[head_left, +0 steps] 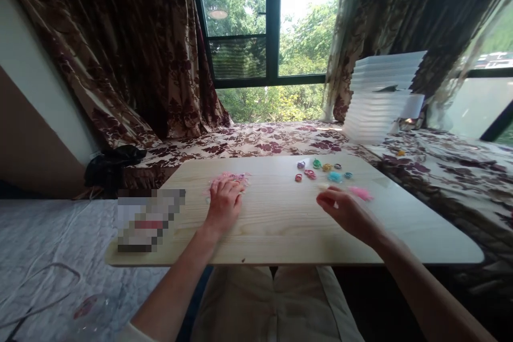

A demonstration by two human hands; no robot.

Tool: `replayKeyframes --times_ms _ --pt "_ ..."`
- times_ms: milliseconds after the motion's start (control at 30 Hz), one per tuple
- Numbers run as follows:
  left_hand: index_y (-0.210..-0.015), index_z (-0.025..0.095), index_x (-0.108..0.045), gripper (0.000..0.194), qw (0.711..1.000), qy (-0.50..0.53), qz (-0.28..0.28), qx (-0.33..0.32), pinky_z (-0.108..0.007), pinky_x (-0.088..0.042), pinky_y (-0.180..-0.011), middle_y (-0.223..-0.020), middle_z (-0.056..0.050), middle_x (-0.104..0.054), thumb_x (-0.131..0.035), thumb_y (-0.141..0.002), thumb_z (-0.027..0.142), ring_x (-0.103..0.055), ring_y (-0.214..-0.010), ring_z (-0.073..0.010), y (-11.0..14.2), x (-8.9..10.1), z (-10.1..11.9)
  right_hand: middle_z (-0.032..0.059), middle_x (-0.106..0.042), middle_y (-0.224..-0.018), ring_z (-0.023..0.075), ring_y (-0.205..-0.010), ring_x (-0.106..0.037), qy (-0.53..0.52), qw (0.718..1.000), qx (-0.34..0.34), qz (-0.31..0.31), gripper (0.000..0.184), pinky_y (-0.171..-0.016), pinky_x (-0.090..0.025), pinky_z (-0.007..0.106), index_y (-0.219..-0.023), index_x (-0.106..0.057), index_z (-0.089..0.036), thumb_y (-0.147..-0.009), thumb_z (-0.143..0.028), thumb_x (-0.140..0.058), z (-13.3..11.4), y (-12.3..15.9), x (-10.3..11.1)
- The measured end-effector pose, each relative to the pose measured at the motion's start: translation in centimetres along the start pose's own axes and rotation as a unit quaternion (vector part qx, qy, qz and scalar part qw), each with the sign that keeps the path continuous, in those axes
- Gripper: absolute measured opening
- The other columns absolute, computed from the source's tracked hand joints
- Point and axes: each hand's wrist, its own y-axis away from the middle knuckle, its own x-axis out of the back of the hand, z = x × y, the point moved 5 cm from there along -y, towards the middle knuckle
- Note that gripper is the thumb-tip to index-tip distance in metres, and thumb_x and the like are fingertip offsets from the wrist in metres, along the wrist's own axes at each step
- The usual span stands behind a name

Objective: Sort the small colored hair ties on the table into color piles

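A pale wooden board [280, 224] lies across my lap. My left hand [223, 204] rests palm down on it, fingers spread flat, its fingertips touching a small pile of pink hair bands [231, 177]. My right hand [345, 212] hovers over the board with its fingers curled together, next to a pink fluffy hair tie [360, 193]; whether anything sits in the pinch is too small to see. Several coloured hair ties [320, 169] in purple, green, yellow, red and blue lie scattered beyond it.
A blurred-out packet [148, 219] lies on the board's left end. A stack of clear plastic boxes [380, 96] stands at the back right on the floral cloth. A black bag [112, 163] sits far left. Window and curtains are behind.
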Motion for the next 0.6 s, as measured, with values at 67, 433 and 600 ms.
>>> replayKeyframes --times_ms 67,433,600 --pt "-0.092 0.026 -0.067 0.026 1.000 0.005 -0.001 -0.005 -0.047 -0.024 -0.110 -0.107 -0.004 -0.067 -0.048 -0.080 0.013 -0.049 -0.118 -0.0233 0.1 -0.1 0.1 0.0050 -0.067 -0.084 0.0158 -0.067 -0.059 0.023 0.999 -0.035 0.024 0.024 -0.065 -0.043 0.027 -0.076 -0.067 -0.021 -0.083 -0.032 -0.047 2.6 1.9 1.9" --pt "-0.087 0.022 -0.068 0.019 0.998 -0.026 0.017 -0.050 -0.046 -0.034 -0.102 -0.103 -0.004 -0.068 -0.050 -0.084 0.016 -0.052 -0.113 -0.0247 0.3 0.0 0.1 0.0040 -0.069 -0.086 0.0169 -0.069 -0.063 0.068 0.992 -0.097 0.043 0.027 -0.064 -0.045 0.027 -0.077 -0.069 -0.023 -0.082 -0.036 -0.046 6.6 4.8 2.9" --pt "-0.086 0.022 -0.069 0.019 0.998 -0.031 0.018 -0.058 -0.044 -0.037 -0.098 -0.102 -0.005 -0.069 -0.050 -0.084 0.017 -0.053 -0.112 -0.0244 0.4 0.0 0.2 0.0046 -0.069 -0.088 0.0166 -0.071 -0.063 0.086 0.991 -0.097 0.032 0.027 -0.064 -0.045 0.026 -0.078 -0.069 -0.023 -0.082 -0.034 -0.045 6.7 4.7 2.4"
